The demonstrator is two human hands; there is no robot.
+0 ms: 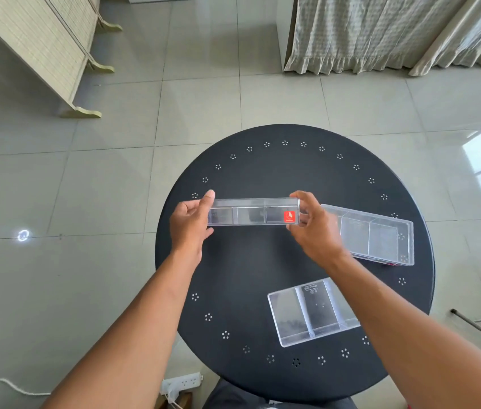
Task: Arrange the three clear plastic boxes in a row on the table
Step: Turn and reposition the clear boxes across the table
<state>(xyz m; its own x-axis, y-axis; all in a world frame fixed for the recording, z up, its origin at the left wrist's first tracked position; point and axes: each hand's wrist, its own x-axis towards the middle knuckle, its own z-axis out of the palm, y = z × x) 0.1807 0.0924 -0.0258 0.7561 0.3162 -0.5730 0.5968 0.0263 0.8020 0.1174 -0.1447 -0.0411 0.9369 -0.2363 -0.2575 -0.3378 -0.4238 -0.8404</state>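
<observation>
A long clear plastic box with a red label [252,212] is held level above the round black table [277,169]. My left hand [190,221] grips its left end and my right hand [311,225] grips its right end. A second clear box [376,236] with dividers lies flat on the table at the right, partly behind my right hand. A third clear box [307,312] lies near the front of the table, its right side hidden under my right forearm.
The table has rings of small holes near its rim. A folding screen [41,45] stands on the tiled floor at the far left, curtains [381,31] at the far right. A white power strip [181,382] lies on the floor below the table.
</observation>
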